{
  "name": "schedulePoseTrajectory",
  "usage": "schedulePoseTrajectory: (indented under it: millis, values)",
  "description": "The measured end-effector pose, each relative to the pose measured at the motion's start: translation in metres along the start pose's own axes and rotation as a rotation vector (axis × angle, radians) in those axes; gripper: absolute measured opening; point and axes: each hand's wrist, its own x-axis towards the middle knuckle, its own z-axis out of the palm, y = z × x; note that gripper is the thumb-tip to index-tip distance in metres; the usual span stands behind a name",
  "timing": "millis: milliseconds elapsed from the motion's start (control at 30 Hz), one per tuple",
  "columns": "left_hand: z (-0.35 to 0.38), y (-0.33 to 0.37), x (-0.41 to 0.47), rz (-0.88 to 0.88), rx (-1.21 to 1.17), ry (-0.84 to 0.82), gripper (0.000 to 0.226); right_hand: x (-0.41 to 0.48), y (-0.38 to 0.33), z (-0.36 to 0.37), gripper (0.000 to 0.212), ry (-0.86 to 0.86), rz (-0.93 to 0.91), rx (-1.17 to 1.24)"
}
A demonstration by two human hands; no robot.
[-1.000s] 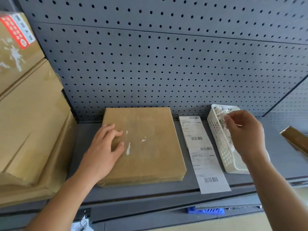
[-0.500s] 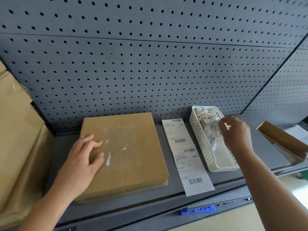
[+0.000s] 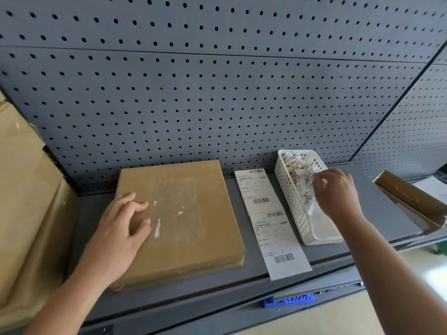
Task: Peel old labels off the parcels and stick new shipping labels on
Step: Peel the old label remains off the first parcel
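Right hand (image 3: 336,192) lower, into basket (image 3: 294,204)

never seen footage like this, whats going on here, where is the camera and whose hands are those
There is no machine here: a person works with bare hands, and the one picture comes from a camera worn on their head, looking down. On a grey shelf lie a brown parcel, a strip of new labels and a white basket of torn scraps. The left hand rests on the parcel. The right hand reaches into the basket; whether its fingers hold a scrap is unclear.
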Motion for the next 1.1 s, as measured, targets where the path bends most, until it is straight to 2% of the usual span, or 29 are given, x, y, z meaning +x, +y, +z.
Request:
schedulePoseTrajectory:
  millis: [100, 233, 533, 633, 933, 1100]
  values:
    - [0.000, 0.000, 0.000, 0.001, 0.000, -0.001, 0.035, -0.002, -0.002, -0.002, 0.026, 0.022, 0.058, 0.012]
    - [0.000, 0.001, 0.000, -0.004, -0.008, -0.001, 0.035, -0.002, -0.008, -0.008, 0.026, 0.087, 0.046, 0.050]
    - [0.000, 0.003, -0.001, -0.008, -0.022, 0.005, 0.034, -0.010, -0.067, 0.000, 0.020, 0.094, -0.158, 0.226]
    - [-0.001, 0.004, -0.001, -0.007, -0.033, 0.004, 0.036, -0.025, -0.103, 0.009, 0.019, 0.006, -0.284, 0.318]
    - [-0.004, 0.007, -0.002, -0.039, -0.006, -0.039, 0.041, -0.077, -0.200, 0.035, 0.012, -0.412, -0.534, 0.516]
    - [-0.007, 0.008, -0.002, -0.053, -0.003, -0.059, 0.041, -0.092, -0.224, 0.046, 0.006, -0.476, -0.617, 0.506]
